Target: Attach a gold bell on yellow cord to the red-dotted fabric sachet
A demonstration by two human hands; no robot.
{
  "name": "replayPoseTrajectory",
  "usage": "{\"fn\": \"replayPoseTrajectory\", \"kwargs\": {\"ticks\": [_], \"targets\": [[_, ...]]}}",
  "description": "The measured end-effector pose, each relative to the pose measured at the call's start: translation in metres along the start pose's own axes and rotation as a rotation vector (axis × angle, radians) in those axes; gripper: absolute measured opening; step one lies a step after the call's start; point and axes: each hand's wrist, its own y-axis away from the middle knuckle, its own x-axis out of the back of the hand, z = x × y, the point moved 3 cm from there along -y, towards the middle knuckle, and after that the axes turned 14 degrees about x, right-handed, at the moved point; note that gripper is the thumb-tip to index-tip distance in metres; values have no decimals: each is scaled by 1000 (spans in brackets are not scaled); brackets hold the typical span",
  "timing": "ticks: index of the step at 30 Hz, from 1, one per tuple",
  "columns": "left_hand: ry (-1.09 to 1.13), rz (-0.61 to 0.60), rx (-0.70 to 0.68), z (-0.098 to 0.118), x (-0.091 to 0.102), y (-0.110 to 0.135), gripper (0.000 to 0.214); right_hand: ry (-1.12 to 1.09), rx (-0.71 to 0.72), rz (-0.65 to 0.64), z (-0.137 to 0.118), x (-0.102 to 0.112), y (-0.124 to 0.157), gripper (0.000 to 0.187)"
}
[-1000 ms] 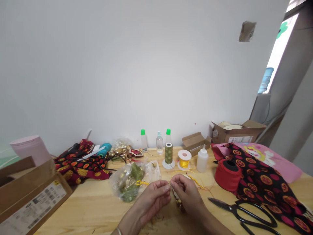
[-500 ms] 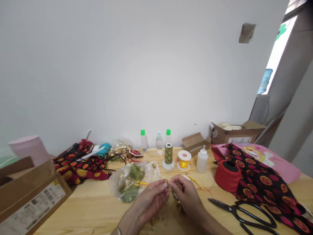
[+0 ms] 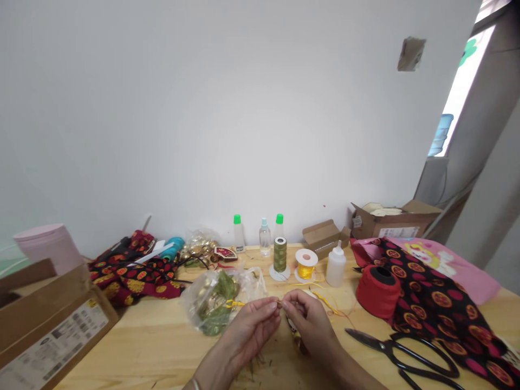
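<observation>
My left hand (image 3: 252, 329) and my right hand (image 3: 309, 319) meet fingertip to fingertip low in the middle of the wooden table (image 3: 142, 346). Both pinch a small thing between them that is too tiny to name. A thin yellow cord (image 3: 327, 304) runs from the fingers toward the yellow spool (image 3: 306, 265). A short yellow piece (image 3: 234, 304) lies at the left fingertips, on a clear plastic bag (image 3: 219, 299) of green and gold bits.
Black scissors (image 3: 406, 352) lie at the right. A red thread cone (image 3: 378, 291), patterned cloth (image 3: 442, 309), an olive spool (image 3: 280, 255), a white squeeze bottle (image 3: 336, 265), small bottles (image 3: 264, 236) and cardboard boxes (image 3: 52, 325) ring the hands.
The hands have barely moved; the fingertips have shifted slightly while they stay pinched together.
</observation>
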Motion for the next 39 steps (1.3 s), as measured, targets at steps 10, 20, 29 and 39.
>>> {"fn": "replayPoseTrajectory", "kwargs": {"ticks": [10,20,29,39], "targets": [[-6,28,0,3,-1,1,6,-144,-66,79,-6,1,-3,25],[-50,122,-25,5,5,1,9,-173,-99,103,-7,2,-3,31],[-121,184,-14,4,7,-1,14,-168,-104,106,-9,5,-4,27],[-126,268,-73,8,4,4,15,-170,-98,101,-11,5,-4,24]]}}
